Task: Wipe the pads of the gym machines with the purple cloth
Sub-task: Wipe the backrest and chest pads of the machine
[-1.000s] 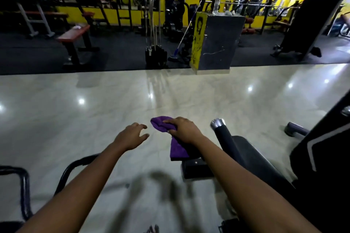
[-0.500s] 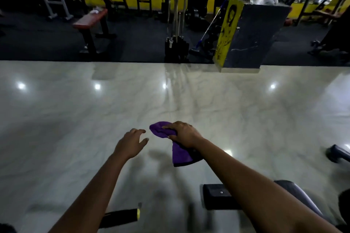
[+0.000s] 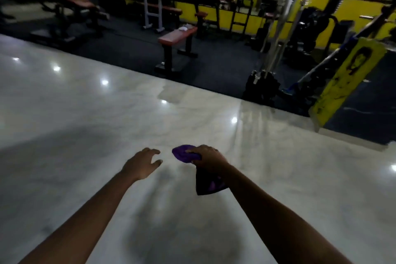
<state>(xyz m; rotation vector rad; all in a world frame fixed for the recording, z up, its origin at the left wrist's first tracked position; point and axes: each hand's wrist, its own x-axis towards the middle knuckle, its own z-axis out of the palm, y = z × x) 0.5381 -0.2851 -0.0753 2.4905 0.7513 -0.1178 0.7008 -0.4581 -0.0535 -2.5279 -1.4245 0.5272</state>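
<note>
My right hand (image 3: 209, 159) is closed around the purple cloth (image 3: 185, 154), one end bunched at 9 o'clock of my knuckles, the rest hanging below my wrist. My left hand (image 3: 140, 164) is empty, fingers loosely spread, just beside it. Pale glossy floor (image 3: 107, 126) lies underneath. At 12 o'clock, far off, stands a red bench (image 3: 176, 35).
</note>
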